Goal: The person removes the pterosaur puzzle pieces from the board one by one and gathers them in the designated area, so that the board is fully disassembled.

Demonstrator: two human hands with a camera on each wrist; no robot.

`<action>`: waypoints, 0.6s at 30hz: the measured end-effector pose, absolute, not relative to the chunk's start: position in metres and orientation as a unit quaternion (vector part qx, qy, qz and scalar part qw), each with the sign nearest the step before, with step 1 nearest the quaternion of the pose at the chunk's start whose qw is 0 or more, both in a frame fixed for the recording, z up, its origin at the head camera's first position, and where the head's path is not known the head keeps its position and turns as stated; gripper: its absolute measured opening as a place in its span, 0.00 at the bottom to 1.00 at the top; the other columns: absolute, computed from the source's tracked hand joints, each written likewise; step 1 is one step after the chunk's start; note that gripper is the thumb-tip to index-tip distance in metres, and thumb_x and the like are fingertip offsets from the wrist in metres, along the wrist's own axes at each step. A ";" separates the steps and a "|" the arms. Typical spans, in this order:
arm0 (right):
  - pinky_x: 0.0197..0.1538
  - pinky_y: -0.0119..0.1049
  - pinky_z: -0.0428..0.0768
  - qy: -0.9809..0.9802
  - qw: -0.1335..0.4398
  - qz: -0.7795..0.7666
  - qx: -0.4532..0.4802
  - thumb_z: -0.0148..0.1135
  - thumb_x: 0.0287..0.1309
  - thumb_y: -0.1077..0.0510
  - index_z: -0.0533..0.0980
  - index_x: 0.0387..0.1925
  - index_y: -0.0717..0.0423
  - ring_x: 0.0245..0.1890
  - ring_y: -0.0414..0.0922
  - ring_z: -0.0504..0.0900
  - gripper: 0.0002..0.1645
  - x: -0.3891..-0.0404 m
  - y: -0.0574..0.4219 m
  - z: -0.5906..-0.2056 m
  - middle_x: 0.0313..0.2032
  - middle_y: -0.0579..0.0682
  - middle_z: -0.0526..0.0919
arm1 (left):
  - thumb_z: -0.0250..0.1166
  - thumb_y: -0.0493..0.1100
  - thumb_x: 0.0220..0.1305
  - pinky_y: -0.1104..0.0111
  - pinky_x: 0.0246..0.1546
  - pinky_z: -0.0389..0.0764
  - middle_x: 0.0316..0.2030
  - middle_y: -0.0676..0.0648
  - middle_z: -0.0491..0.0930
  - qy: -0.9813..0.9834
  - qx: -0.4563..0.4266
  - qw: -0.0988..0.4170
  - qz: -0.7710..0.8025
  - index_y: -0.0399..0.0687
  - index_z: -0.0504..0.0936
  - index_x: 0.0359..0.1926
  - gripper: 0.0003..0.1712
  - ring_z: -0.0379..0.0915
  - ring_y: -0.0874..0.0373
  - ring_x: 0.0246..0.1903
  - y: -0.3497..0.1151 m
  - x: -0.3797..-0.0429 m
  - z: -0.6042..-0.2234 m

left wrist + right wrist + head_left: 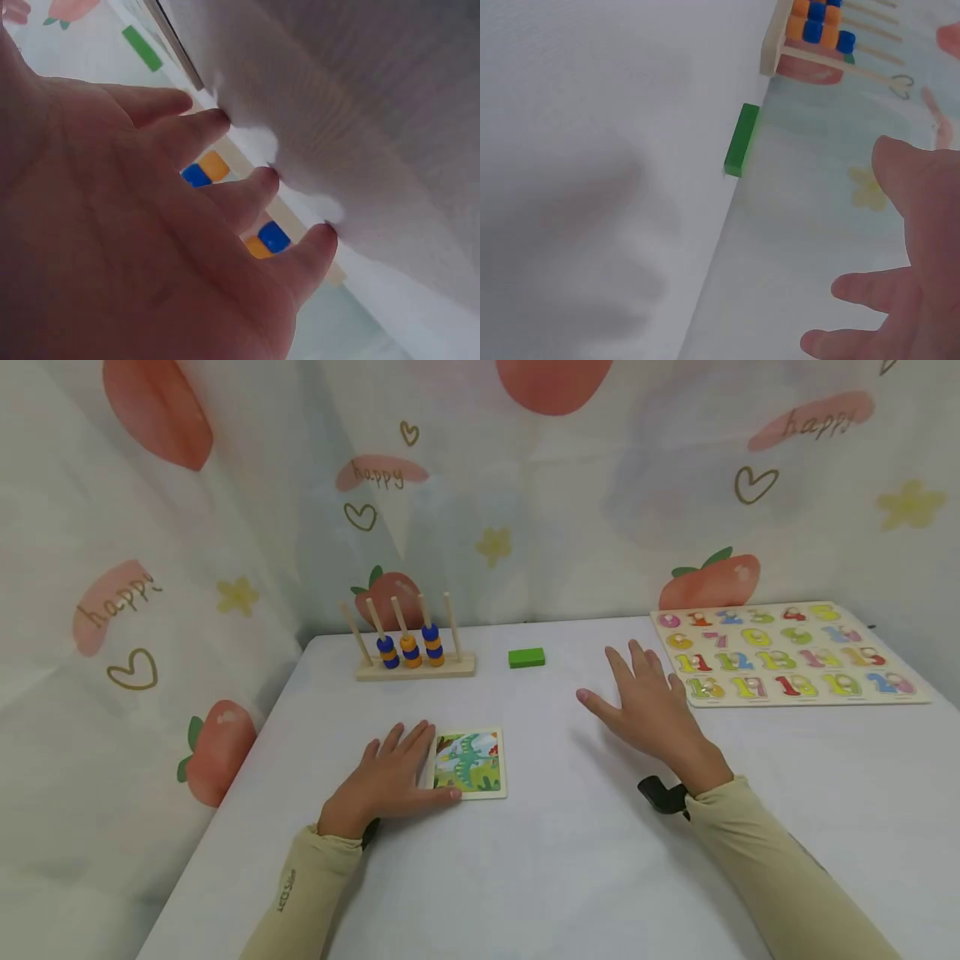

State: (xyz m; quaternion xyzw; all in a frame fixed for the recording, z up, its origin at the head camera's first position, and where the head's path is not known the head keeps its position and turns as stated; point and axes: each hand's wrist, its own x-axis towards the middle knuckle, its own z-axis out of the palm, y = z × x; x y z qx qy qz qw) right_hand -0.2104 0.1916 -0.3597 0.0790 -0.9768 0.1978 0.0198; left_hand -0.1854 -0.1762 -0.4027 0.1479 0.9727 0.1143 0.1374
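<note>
A small square dinosaur picture puzzle with a pale rim lies flat in the middle of the white table. At its left side is my left hand, fingers spread and fairly straight, the thumb reaching over the puzzle's lower left corner. In the left wrist view, fingertips of this hand meet the white tabletop. Whether the thumb presses the puzzle or only hovers cannot be told. To the right, my right hand hovers above the table with fingers spread, holding nothing. Its thumb and some fingers show in the right wrist view.
A wooden bead rack with blue and orange beads on upright pegs stands at the back left. Right of it lies a green block. A number puzzle board lies at the back right. A patterned curtain hangs behind the table.
</note>
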 end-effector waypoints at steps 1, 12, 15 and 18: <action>0.71 0.81 0.45 -0.976 0.020 0.199 0.083 0.57 0.76 0.32 0.51 0.83 0.68 0.80 0.75 0.42 0.57 -0.211 0.188 -0.359 0.81 0.77 0.44 | 0.65 0.80 0.61 0.34 0.77 0.45 0.85 0.44 0.50 0.973 0.147 0.138 0.113 0.45 0.52 0.86 0.67 0.40 0.36 0.83 -0.176 -0.185 -0.402; 0.71 0.76 0.59 -0.963 0.014 0.226 0.150 0.59 0.78 0.43 0.55 0.82 0.67 0.79 0.73 0.52 0.47 -0.221 0.148 -0.350 0.81 0.74 0.50 | 0.67 0.79 0.60 0.34 0.77 0.44 0.85 0.46 0.50 0.975 0.140 0.141 0.099 0.49 0.54 0.86 0.66 0.39 0.37 0.83 -0.183 -0.187 -0.403; 0.73 0.73 0.59 -0.952 -0.006 0.256 0.168 0.60 0.79 0.45 0.57 0.82 0.66 0.80 0.70 0.54 0.45 -0.223 0.136 -0.349 0.81 0.72 0.53 | 0.67 0.80 0.60 0.33 0.76 0.45 0.85 0.46 0.50 0.975 0.141 0.143 0.094 0.50 0.55 0.86 0.66 0.40 0.37 0.83 -0.181 -0.188 -0.404; 0.74 0.68 0.62 -0.941 -0.021 0.276 0.193 0.61 0.78 0.47 0.60 0.81 0.66 0.78 0.68 0.59 0.43 -0.225 0.121 -0.350 0.79 0.71 0.59 | 0.66 0.80 0.60 0.33 0.76 0.46 0.85 0.46 0.49 0.975 0.139 0.147 0.088 0.51 0.55 0.87 0.66 0.40 0.37 0.83 -0.180 -0.188 -0.404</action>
